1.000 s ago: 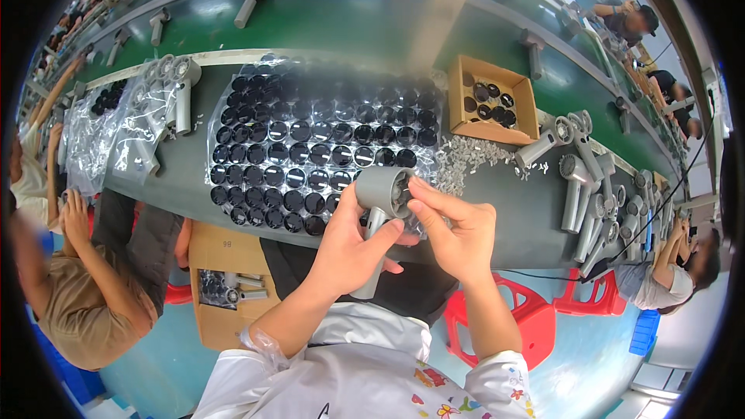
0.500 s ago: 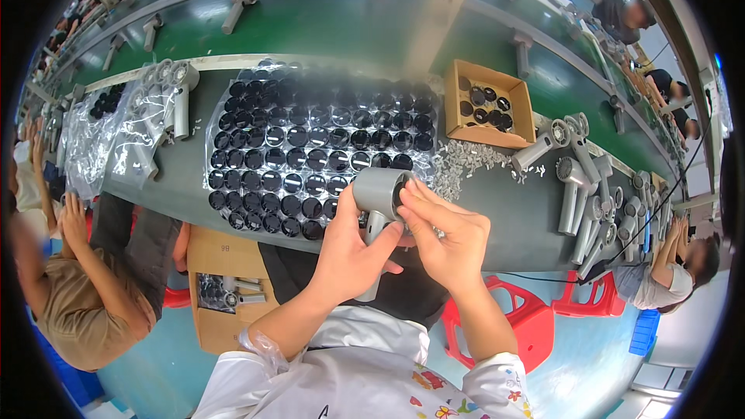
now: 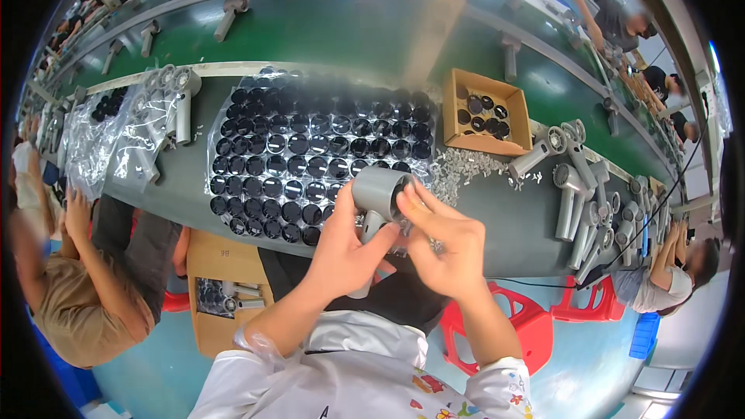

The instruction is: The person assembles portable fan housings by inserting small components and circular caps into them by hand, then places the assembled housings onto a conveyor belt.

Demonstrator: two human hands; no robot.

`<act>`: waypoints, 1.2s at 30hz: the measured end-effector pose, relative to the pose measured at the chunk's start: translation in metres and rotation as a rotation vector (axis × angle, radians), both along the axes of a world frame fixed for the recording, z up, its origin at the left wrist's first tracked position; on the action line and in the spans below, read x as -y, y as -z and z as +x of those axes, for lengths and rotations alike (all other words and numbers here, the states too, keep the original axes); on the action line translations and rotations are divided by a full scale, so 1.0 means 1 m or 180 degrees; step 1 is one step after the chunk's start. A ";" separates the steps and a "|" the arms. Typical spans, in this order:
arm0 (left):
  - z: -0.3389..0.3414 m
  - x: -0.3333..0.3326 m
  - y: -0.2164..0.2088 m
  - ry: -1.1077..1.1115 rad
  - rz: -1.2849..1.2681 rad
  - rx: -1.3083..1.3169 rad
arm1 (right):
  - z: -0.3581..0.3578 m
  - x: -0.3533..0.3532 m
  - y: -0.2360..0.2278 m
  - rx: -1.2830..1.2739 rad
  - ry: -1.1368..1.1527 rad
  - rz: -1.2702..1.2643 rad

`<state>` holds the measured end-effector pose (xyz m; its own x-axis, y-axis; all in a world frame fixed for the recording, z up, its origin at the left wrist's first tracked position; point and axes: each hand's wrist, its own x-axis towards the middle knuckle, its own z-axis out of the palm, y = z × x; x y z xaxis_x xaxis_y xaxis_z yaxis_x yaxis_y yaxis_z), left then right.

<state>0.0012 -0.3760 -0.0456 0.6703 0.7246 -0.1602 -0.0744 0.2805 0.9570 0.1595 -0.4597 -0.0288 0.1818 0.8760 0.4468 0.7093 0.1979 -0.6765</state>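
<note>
Over the grey tabletop (image 3: 186,178) and its tray of black round caps (image 3: 310,155), we hold the grey hair-dryer body (image 3: 376,190) in our left hand (image 3: 341,252). Our right hand (image 3: 450,244) has closed in, fingers (image 3: 411,202) now pinched at its open barrel end.

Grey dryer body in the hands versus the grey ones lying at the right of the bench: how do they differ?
The held dryer body is lifted off the bench, left hand around its handle, right hand at its open end. The dryer bodies at the right lie loose on the bench, untouched, heaped together. Both are grey and share the barrel-and-handle shape.
</note>
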 end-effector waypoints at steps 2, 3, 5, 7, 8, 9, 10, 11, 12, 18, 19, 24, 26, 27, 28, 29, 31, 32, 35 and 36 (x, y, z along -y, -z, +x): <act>-0.005 -0.006 -0.002 0.0238 -0.0304 0.0137 | 0.006 0.001 -0.002 -0.0758 0.0141 -0.0081; -0.009 -0.008 -0.003 0.0339 -0.0362 0.0184 | 0.008 0.000 -0.002 -0.1119 0.0239 -0.0142; -0.014 -0.010 -0.004 0.0516 -0.0384 0.0253 | 0.012 -0.001 -0.004 -0.1415 -0.0052 -0.0554; -0.017 -0.010 -0.006 0.0540 -0.0204 0.0118 | 0.017 -0.001 -0.007 -0.1964 -0.0329 -0.1127; -0.019 -0.010 -0.006 0.0573 -0.0108 0.0107 | 0.020 -0.001 -0.009 -0.2211 -0.0434 -0.1218; -0.020 -0.010 -0.006 0.0624 0.0040 0.0076 | 0.022 -0.001 -0.012 -0.2472 -0.0593 -0.1278; -0.021 -0.010 -0.007 0.0700 0.0188 0.0067 | 0.023 -0.001 -0.014 -0.2747 -0.0749 -0.1340; -0.021 -0.010 -0.007 0.0740 0.0310 0.0070 | 0.022 0.000 -0.016 -0.2763 -0.0754 -0.1154; -0.022 -0.010 -0.007 0.0763 0.0104 0.0094 | 0.021 -0.001 -0.018 -0.2199 -0.0549 -0.1220; -0.024 -0.014 0.002 0.0900 -0.0712 0.0243 | 0.008 -0.007 -0.015 -0.0581 -0.0079 -0.0716; -0.024 -0.015 0.005 0.0925 -0.0742 0.0259 | 0.009 -0.007 -0.014 -0.0630 -0.0114 -0.0798; -0.025 -0.022 0.014 0.1040 -0.0667 0.0226 | 0.018 -0.002 -0.011 -0.0365 -0.0301 -0.1226; -0.028 -0.023 0.015 0.1088 -0.0600 0.0243 | 0.016 -0.001 -0.011 0.0106 -0.0222 -0.1036; -0.028 -0.023 0.015 0.1051 -0.0631 0.0135 | 0.013 -0.002 -0.011 -0.0032 -0.0258 -0.0878; -0.029 -0.022 0.014 0.0946 -0.0707 0.0109 | 0.011 -0.004 -0.011 0.0000 -0.0211 -0.0842; -0.028 -0.021 0.014 0.0972 -0.0772 0.0115 | 0.009 -0.005 -0.011 0.0052 -0.0193 -0.0795; -0.027 -0.018 0.012 0.0868 -0.0743 0.0349 | 0.008 -0.009 -0.010 -0.0128 0.0000 -0.1416; -0.025 -0.016 0.010 0.0715 -0.0836 0.0463 | 0.005 -0.012 -0.007 -0.0517 -0.0189 -0.0848; -0.014 -0.022 0.005 -0.0014 0.0663 0.1244 | -0.003 -0.013 0.000 -0.1708 -0.0271 -0.0254; -0.010 -0.025 0.003 -0.0415 0.1036 0.1243 | -0.010 -0.014 0.005 -0.2038 -0.0434 -0.0151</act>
<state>-0.0089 -0.3505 -0.0489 0.5359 0.7767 0.3308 -0.4575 -0.0622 0.8871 0.1493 -0.4454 -0.0339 0.2850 0.9261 0.2473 0.1340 0.2170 -0.9669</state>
